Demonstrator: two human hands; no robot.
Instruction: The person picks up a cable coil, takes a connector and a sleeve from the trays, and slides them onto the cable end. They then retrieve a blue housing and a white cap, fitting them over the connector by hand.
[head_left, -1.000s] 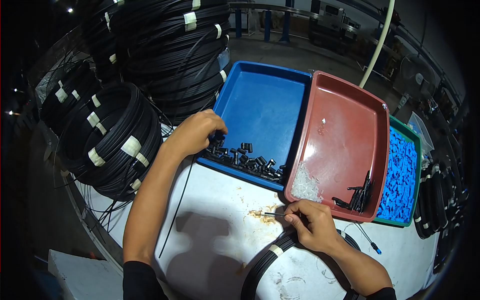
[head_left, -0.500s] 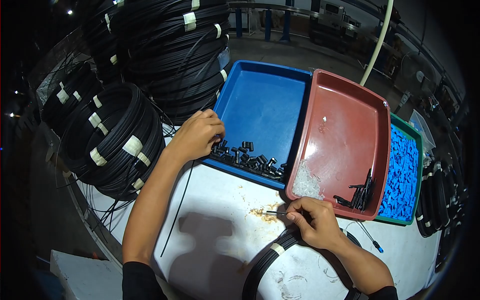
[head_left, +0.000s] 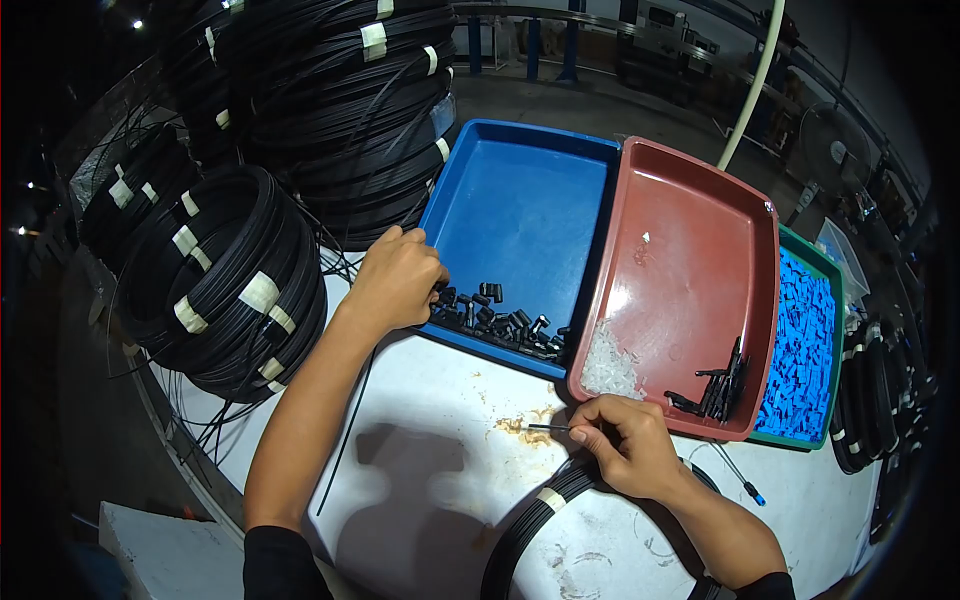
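left hand point(head_left: 395, 280) curled, fingertips buried among small black plastic connectors point(head_left: 500, 325) at near-left corner of blue plastic tray point(head_left: 520, 200); hold cannot be told | thin black cable end point(head_left: 546, 428) pinched by right hand point(head_left: 625, 447) above white tabletop point(head_left: 430, 395)

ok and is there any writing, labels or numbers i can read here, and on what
None can be read in this view.
On the tape bands around the black cable coils: blank, no print.
On the blue tray, red tray and green tray: no labels showing.
On the cable end in the right hand: no marking visible.
On the machines far behind: any markings too small and blurred.
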